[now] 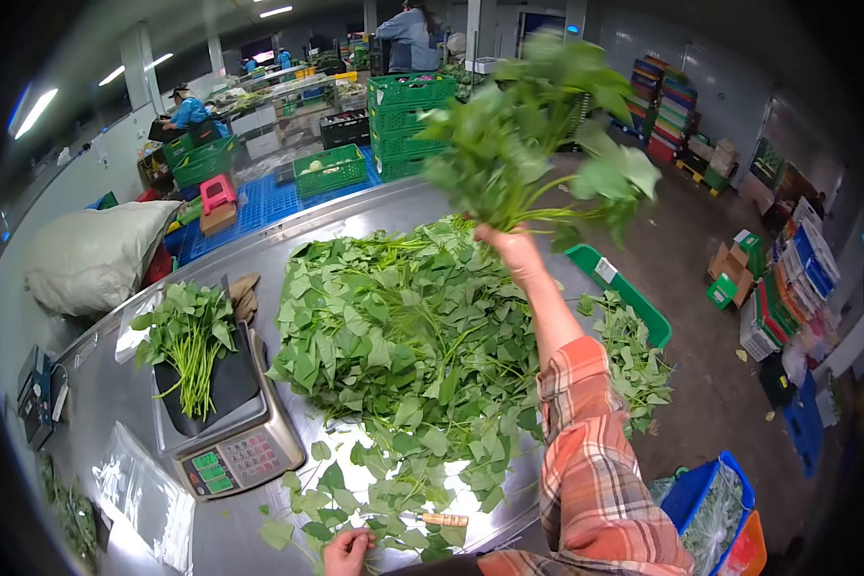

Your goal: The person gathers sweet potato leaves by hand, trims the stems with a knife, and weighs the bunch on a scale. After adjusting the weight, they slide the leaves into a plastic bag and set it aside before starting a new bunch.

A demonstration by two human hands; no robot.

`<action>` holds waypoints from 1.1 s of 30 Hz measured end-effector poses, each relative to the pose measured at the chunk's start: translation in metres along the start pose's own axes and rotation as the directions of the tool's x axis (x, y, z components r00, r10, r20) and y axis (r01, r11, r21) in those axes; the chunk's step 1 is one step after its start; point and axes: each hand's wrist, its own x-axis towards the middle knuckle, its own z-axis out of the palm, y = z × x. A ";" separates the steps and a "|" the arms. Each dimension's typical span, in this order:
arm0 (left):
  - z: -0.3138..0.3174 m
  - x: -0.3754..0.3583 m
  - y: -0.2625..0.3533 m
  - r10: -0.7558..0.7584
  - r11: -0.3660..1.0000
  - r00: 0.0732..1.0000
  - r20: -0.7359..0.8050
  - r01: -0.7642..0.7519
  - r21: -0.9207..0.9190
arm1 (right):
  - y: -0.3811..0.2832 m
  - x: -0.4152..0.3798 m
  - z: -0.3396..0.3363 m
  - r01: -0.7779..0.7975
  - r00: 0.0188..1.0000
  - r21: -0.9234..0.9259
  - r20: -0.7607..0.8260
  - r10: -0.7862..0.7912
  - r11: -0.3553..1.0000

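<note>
My right hand (511,248) is closed round the stems of a leafy green bunch (538,144), raised above the far edge of a big pile of green leaves (403,336). The bunch is blurred. Low in the view, my left hand (348,551) has its fingers curled together beside loose stems and leaves at the near edge; what it pinches, if anything, is too small to tell. A wooden-handled tool (444,519) lies just right of it. Another bunch (194,350) rests on the scale (235,461), whose display is lit.
Clear plastic bags (144,499) lie left on the metal table (331,213). A green crate (624,298) with leaves stands at its right edge, a blue bin (706,494) lower right. Beyond are stacked green crates (398,120), a white sack (91,254) and people (190,110).
</note>
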 end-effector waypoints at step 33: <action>0.013 0.014 0.020 -0.117 0.980 0.993 -0.024 0.119 0.158 | 0.097 -0.018 0.082 0.026 0.894 -0.512 0.396 0.209 0.859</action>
